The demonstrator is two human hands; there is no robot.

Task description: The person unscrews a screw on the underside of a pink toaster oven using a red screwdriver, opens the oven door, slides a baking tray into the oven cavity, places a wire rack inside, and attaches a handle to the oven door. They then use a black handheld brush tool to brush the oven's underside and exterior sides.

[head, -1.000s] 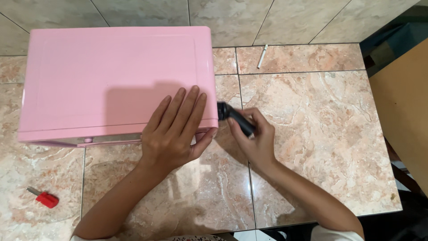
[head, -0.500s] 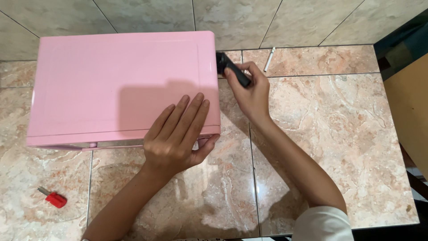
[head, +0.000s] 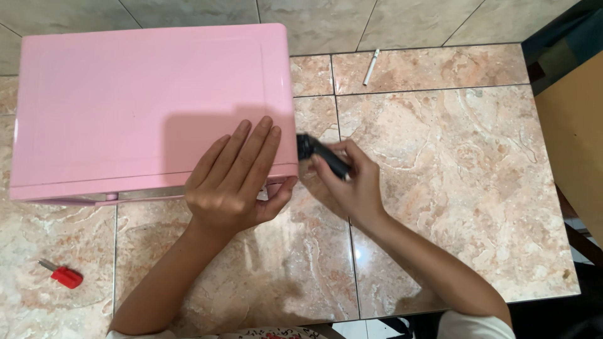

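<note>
A large pink box-shaped appliance lies on the tiled floor at the upper left. My left hand rests flat on its near right corner, fingers spread, thumb hooked over the edge. My right hand grips a black tool whose tip points at the right side of the pink appliance, close to the near corner.
A small red-handled screwdriver lies on the tiles at the lower left. A thin white stick-like object lies on the floor beyond the appliance. A tan board stands at the right edge, with dark items behind it.
My right hand brought the black tool back from the appliance's far right corner down to the near part of its right side. My left hand stayed on the top.
</note>
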